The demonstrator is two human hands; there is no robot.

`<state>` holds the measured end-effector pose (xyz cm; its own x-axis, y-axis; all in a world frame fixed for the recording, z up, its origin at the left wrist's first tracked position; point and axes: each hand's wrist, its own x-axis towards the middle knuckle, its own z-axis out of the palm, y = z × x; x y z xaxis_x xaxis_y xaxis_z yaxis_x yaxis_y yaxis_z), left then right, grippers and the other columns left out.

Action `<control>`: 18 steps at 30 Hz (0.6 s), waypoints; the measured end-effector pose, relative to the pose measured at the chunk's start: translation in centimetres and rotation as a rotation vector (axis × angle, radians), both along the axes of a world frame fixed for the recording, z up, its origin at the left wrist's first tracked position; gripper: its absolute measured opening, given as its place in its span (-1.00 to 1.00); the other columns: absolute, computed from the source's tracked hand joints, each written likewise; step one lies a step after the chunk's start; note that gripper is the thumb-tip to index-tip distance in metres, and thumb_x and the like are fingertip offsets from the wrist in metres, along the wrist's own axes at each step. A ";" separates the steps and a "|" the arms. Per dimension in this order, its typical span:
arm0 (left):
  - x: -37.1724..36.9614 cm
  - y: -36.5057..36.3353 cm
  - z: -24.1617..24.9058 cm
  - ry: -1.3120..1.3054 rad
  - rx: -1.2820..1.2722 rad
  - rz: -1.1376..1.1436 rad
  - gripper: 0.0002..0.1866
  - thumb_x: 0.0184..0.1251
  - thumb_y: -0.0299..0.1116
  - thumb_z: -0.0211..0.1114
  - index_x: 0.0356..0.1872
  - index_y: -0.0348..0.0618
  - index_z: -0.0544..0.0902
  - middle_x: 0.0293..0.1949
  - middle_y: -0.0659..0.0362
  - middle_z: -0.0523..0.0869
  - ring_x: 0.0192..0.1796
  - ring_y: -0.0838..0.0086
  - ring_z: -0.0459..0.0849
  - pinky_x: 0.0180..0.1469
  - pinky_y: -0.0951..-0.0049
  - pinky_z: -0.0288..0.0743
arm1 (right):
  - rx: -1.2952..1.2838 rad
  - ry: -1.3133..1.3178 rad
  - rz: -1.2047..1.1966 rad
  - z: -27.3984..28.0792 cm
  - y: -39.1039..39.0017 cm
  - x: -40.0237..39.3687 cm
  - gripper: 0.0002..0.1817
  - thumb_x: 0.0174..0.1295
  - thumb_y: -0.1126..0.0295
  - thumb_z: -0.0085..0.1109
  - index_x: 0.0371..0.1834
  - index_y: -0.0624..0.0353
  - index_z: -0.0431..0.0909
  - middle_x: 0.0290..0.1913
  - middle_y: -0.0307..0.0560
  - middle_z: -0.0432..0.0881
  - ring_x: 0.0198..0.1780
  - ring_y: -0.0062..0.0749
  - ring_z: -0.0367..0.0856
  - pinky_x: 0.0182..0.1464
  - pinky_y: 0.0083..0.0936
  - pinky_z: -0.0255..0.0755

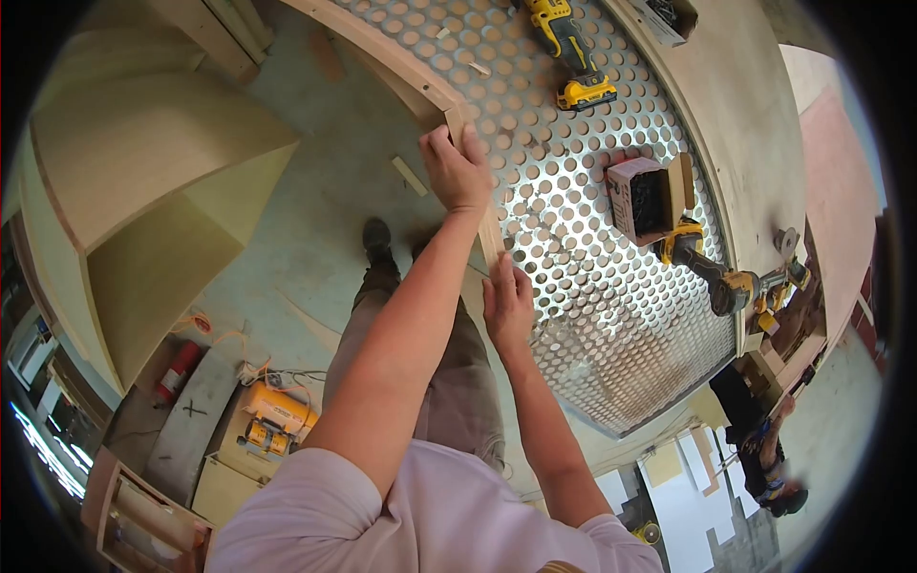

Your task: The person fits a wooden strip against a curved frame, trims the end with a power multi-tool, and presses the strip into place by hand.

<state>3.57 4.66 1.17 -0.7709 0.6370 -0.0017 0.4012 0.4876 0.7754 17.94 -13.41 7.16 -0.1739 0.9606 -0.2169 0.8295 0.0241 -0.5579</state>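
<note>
A narrow wooden strip stands along the edge of a perforated metal-looking bench top. My left hand is closed around the strip's far end, where it meets a curved wooden edge piece. My right hand grips the strip's near part against the bench edge. My legs and one shoe show below on the concrete floor.
On the bench lie a yellow cordless drill, an open box of dark screws and a second yellow power tool. Large plywood cabinets stand left. A yellow machine and red extinguisher are on the floor. Another person crouches at right.
</note>
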 end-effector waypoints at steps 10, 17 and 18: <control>0.4 -0.1 0.7 -0.005 0.013 0.024 -0.54 0.35 -0.14 0.44 0.00 -0.26 0.48 0.01 -0.07 0.56 0.01 -0.07 0.61 0.02 0.03 0.53 | -0.047 0.068 0.015 -0.7 0.8 0.3 -0.29 0.31 0.46 0.34 0.54 0.25 0.34 0.12 0.17 0.57 0.00 0.00 0.63 0.01 -0.22 0.60; 0.2 -0.1 0.5 0.015 0.038 0.029 -0.55 0.24 -0.19 0.49 -0.01 -0.22 0.50 0.01 -0.02 0.58 0.01 -0.05 0.63 0.01 0.02 0.55 | -0.067 0.051 0.046 0.3 1.0 0.1 -0.25 0.32 0.43 0.36 0.57 0.23 0.29 0.14 0.21 0.56 0.07 0.07 0.62 0.06 -0.18 0.58; 0.1 0.0 0.8 0.016 0.042 0.023 -0.55 0.25 -0.19 0.49 -0.01 -0.21 0.50 0.00 -0.01 0.58 0.00 -0.05 0.63 0.01 0.02 0.55 | -0.064 0.049 0.047 0.7 1.1 -0.1 -0.24 0.32 0.42 0.36 0.58 0.22 0.27 0.14 0.22 0.56 0.09 0.08 0.61 0.07 -0.18 0.58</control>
